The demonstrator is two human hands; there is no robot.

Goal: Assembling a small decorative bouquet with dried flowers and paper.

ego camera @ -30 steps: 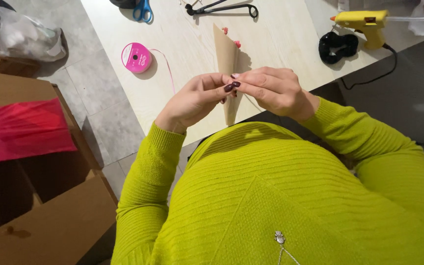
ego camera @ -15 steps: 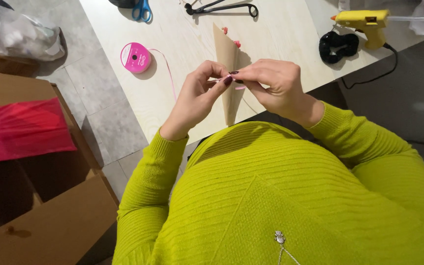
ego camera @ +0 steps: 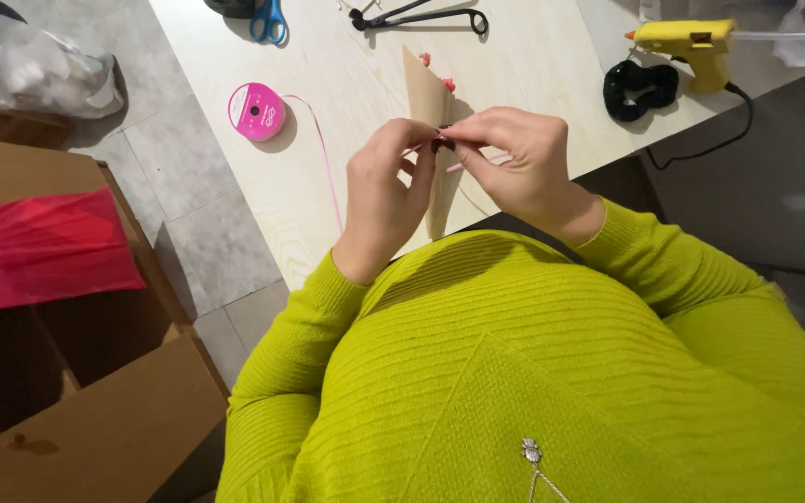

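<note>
Pinching a thin pink ribbon (ego camera: 328, 158) between fingertips, the left hand (ego camera: 386, 191) and right hand (ego camera: 514, 163) meet above a brown paper cone (ego camera: 432, 140) lying on the pale wooden surface (ego camera: 533, 65). Each grip is narrow, closed on the ribbon where the fingertips come together.

The cone's long axis runs away from the person: its narrow tip lies below the grip, toward the body, and its wide mouth lies beyond the grip, where small pink flowers (ego camera: 440, 74) peek out. It is plain kraft brown and smooth, partly hidden by both hands.

From the grip the ribbon trails to the left and loops back to a round pink spool (ego camera: 256, 111) lying flat, well apart from the hands.

Beyond the grip lie black-handled shears (ego camera: 421, 16) and blue-handled scissors (ego camera: 269, 19). Far to the right of the grip sits a yellow glue gun (ego camera: 687, 42) beside a black scrunchie-like bundle (ego camera: 640, 90).

Left of the surface, on the floor, an open cardboard box (ego camera: 76, 410) holds a red plastic bag (ego camera: 39, 247); a clear plastic bag (ego camera: 34, 70) holds pale stuff that cannot be made out.
</note>
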